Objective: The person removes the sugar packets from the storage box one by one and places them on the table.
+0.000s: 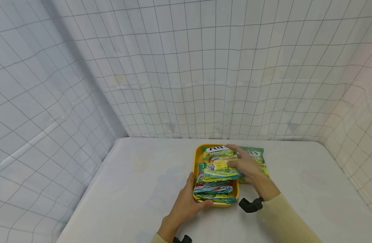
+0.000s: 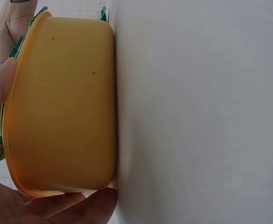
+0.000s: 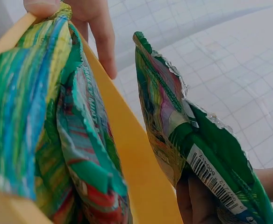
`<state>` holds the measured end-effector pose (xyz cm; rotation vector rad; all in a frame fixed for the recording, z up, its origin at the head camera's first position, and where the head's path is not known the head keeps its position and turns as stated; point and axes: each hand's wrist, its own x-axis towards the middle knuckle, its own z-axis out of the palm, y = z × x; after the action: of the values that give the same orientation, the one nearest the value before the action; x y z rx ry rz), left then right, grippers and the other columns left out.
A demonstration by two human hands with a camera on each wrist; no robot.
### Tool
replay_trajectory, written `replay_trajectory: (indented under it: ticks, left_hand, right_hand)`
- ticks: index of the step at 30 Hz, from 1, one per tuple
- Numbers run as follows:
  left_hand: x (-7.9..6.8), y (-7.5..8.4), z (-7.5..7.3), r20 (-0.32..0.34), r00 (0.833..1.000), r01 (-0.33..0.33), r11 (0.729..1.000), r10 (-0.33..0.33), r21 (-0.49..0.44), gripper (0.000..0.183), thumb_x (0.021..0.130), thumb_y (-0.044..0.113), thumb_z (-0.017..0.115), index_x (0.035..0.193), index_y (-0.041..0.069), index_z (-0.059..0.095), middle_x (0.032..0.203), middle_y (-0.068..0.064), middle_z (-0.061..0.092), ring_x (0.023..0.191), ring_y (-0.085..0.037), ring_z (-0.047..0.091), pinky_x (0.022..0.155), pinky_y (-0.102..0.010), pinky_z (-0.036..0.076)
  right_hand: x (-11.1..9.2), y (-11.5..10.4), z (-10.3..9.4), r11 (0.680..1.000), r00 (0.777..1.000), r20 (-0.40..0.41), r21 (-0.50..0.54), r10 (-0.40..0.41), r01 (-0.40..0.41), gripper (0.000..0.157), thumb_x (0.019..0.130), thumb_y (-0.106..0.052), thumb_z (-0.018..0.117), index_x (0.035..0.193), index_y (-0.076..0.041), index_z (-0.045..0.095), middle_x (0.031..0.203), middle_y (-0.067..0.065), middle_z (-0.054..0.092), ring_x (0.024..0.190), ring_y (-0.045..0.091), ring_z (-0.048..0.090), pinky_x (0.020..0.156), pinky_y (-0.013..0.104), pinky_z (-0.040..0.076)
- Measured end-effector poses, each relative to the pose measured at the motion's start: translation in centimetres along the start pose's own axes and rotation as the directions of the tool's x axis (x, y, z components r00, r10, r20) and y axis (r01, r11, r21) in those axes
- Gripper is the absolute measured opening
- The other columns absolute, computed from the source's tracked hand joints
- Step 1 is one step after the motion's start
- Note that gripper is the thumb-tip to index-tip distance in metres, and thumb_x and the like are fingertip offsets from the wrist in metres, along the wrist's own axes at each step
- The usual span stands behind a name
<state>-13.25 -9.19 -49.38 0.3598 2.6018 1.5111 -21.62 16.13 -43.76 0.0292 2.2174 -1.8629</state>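
A yellow plastic tub [image 1: 196, 168] stands on the white table; its smooth outer side fills much of the left wrist view. My left hand [image 1: 186, 204] grips its near left corner, thumb at the front rim and fingers along the outside. Over the tub's far half, my right hand [image 1: 248, 167] holds a green and yellow bag of FOX'S Spring Tea sweets [image 1: 220, 157] by its right side. Beneath it, several sweet bags are packed upright in the tub, among them a teal and red mint bag [image 3: 87, 126]. The right fingers [image 3: 192, 200] show behind the held bag's barcode side.
Right of the tub, partly behind my right hand, another green FOX'S bag [image 1: 257, 155] lies on the white table [image 1: 137, 189]. White curtains with a dark grid pattern [image 1: 198, 77] enclose the table at the back and sides. Black straps [image 1: 251, 205] sit on both wrists.
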Motion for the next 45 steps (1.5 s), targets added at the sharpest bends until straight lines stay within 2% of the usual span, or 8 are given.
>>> replay_trajectory:
  ticks: [4,8,10,13,17,24,32,45]
  left_hand:
    - [0.0,0.0,-0.1,-0.006,1.0,-0.007,1.0,0.007,-0.002,0.125,0.079,0.054,0.085,0.163,0.004,0.007,0.152,-0.013,0.047,0.134,-0.026,0.05,0.109,-0.052,0.04]
    - [0.0,-0.1,0.0,-0.01,1.0,-0.002,1.0,0.002,-0.002,0.126,0.078,0.055,0.085,0.163,0.004,0.007,0.151,-0.014,0.048,0.134,-0.028,0.05,0.11,-0.053,0.039]
    - [0.0,-0.1,0.1,-0.009,1.0,0.007,1.0,-0.007,-0.001,0.126,0.078,0.055,0.085,0.163,0.003,0.007,0.151,-0.015,0.047,0.134,-0.029,0.05,0.11,-0.053,0.039]
    - [0.1,-0.1,0.1,-0.008,1.0,0.021,1.0,-0.021,0.007,0.127,0.077,0.056,0.085,0.163,0.003,0.008,0.152,-0.016,0.046,0.135,-0.03,0.049,0.111,-0.053,0.038]
    - [0.0,0.0,0.1,-0.01,1.0,0.026,1.0,-0.026,0.001,0.126,0.077,0.055,0.085,0.163,0.004,0.008,0.152,-0.015,0.047,0.135,-0.029,0.049,0.111,-0.054,0.038]
    - [0.0,0.1,0.1,-0.01,1.0,0.017,1.0,-0.017,0.001,0.126,0.077,0.054,0.086,0.163,0.006,0.007,0.151,-0.013,0.049,0.134,-0.027,0.05,0.111,-0.053,0.038]
    - [-0.1,0.0,0.2,-0.004,1.0,0.021,1.0,-0.021,-0.014,0.125,0.078,0.054,0.086,0.164,0.008,0.007,0.149,-0.011,0.05,0.132,-0.025,0.052,0.111,-0.053,0.038]
    - [-0.1,0.1,0.1,-0.005,1.0,0.031,1.0,-0.031,0.001,0.126,0.078,0.054,0.086,0.163,0.006,0.007,0.152,-0.015,0.046,0.135,-0.03,0.049,0.112,-0.055,0.037]
  right_hand:
    - [-0.3,-0.2,-0.7,1.0,1.0,-0.004,0.003,-0.011,0.011,0.072,0.095,-0.003,0.065,0.158,-0.026,0.038,0.165,0.029,0.009,0.143,0.056,0.025,0.1,0.068,0.04]
    - [-0.8,-0.5,-1.3,0.999,1.0,-0.002,0.033,-0.006,0.006,0.073,0.096,-0.002,0.063,0.16,-0.027,0.036,0.166,0.028,0.005,0.133,0.049,0.043,0.093,0.054,0.05]
    - [-1.1,-0.6,-1.6,0.998,1.0,-0.005,0.058,0.0,0.0,0.074,0.097,-0.001,0.062,0.16,-0.027,0.035,0.166,0.028,0.005,0.121,0.042,0.055,0.085,0.044,0.055]
    - [-1.5,-0.7,-2.2,0.997,1.0,-0.005,0.076,-0.006,0.006,0.074,0.098,-0.002,0.061,0.161,-0.028,0.032,0.166,0.026,0.003,0.115,0.04,0.059,0.08,0.04,0.057]
    - [-1.8,-0.7,-3.1,0.996,1.0,-0.007,0.087,-0.013,0.014,0.073,0.101,-0.004,0.059,0.162,-0.03,0.029,0.167,0.025,0.004,0.123,0.046,0.054,0.079,0.043,0.058]
    - [-2.1,-0.4,-4.3,0.99,1.0,0.002,0.141,-0.007,0.006,0.073,0.102,-0.005,0.058,0.163,-0.029,0.025,0.16,0.027,0.022,0.097,0.031,0.069,0.076,0.044,0.06]
    - [-2.7,-0.2,-5.2,0.987,1.0,-0.003,0.16,-0.006,0.006,0.074,0.102,-0.006,0.059,0.163,-0.031,0.026,0.159,0.026,0.025,0.099,0.029,0.067,0.078,0.044,0.059]
    - [-3.6,-0.1,-7.1,0.973,1.0,-0.014,0.229,-0.019,0.021,0.071,0.102,-0.007,0.062,0.16,-0.034,0.032,0.152,0.023,0.033,0.093,0.024,0.07,0.075,0.041,0.06]
